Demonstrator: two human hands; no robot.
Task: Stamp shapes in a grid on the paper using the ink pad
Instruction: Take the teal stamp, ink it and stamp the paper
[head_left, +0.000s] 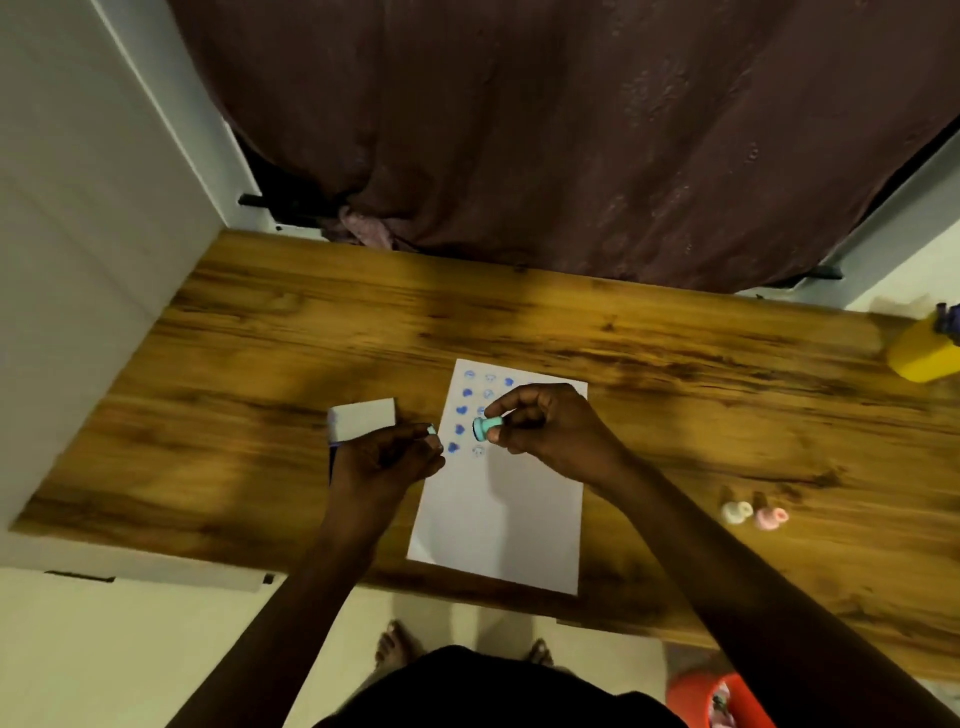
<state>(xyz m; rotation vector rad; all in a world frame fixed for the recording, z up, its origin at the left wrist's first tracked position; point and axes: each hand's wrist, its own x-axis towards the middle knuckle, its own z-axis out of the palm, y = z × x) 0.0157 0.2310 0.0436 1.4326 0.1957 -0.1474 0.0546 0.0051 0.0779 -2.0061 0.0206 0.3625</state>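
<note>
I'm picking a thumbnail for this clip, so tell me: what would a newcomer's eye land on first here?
First the white paper in the middle of the wooden table, its top left part dotted with blue stamped shapes. Just above those prints, the right hand holds a small teal stamp on its side, while the left hand pinches a small teal piece beside a white box. Behind the table hangs a dark maroon curtain.

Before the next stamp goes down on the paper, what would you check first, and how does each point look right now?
1. Teal stamp gripped in right hand: ok.
2. Stamp face inked: cannot tell.
3. Paper lying flat on the table: ok.
4. Free space below the blue prints: ok.
5. Small teal piece in left hand kept off the paper: ok.
6. Ink pad box within reach: ok.
</note>
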